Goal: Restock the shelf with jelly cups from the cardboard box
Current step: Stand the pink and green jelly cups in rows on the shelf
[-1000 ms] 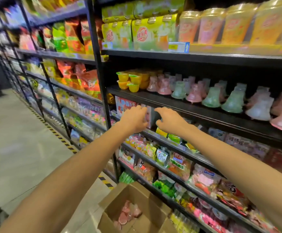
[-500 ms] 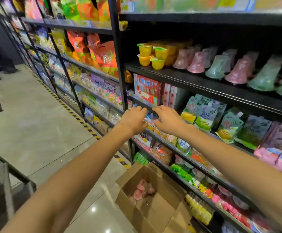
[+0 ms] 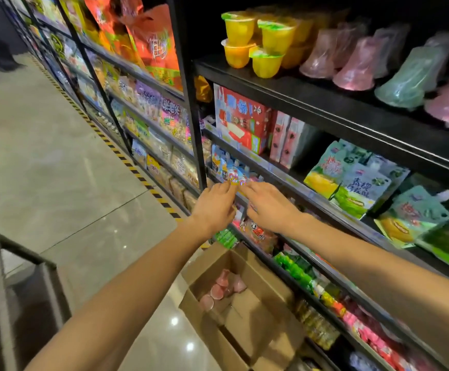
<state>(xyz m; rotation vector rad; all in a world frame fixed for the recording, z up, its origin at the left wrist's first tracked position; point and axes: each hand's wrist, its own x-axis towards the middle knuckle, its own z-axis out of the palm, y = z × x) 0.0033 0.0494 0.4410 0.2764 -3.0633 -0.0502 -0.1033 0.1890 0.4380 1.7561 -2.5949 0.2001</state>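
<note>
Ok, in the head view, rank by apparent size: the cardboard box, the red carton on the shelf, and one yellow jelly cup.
1. Cardboard box, though nearness to the camera inflates it.
2. Red carton.
3. Yellow jelly cup.

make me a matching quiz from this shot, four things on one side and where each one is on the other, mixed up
Things:
1. pink jelly cups
2. yellow fruit cups
3. red carton
4. cardboard box

Places:
A. on the floor below the shelves
B. left end of the top shelf in view
C. down inside the box
D. second shelf down, just right of the black upright

Pairs: 1-C, 2-B, 3-D, 4-A
</note>
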